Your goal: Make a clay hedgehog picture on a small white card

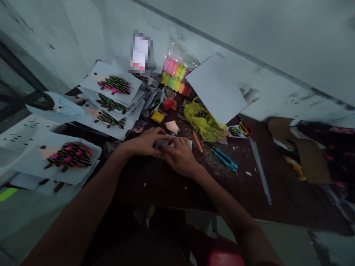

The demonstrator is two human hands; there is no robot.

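Observation:
A small white paper card (158,152) lies flat on the dark table, largely covered by my two hands. My left hand (145,142) rests on its left side, thumb and fingers apart. Over the card's middle and right part, my right hand (179,154) has its fingers bent together and its tips pressed down; whatever they hold is hidden. Just beyond the hands sit a pale peach lump of clay (172,127), a yellow lump (158,117) and a red lump (169,103). An orange stick-like tool (198,141) lies right of my right hand.
Paper sheets with clay hedgehogs (113,85) are stacked at left. Blue thread snips (225,159), scissors (245,128) and clear rods (260,170) lie right. Behind are a yellow plastic bag (194,114), a bag of coloured clay (174,74) and a leaning white sheet (217,87).

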